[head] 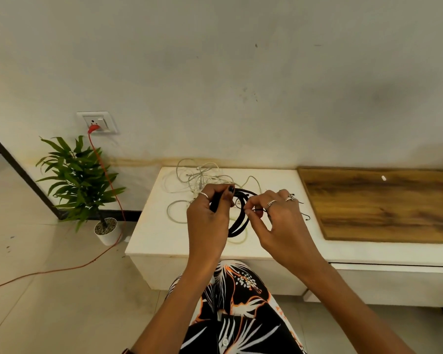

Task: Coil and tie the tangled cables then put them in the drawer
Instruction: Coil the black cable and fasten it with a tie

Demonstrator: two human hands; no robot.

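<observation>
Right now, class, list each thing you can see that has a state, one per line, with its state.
Black cable: coiled, held up by both hands.
White cables: tangled, loose on the white counter.
Left hand: grips the coil.
Right hand: pinches a thin black tie.
Red plug: in the wall socket.

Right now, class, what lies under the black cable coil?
Under the black cable coil, held by the left hand and right hand, white cables spread on the white cabinet top. The hands and coil cover whatever lies directly beneath them.
</observation>
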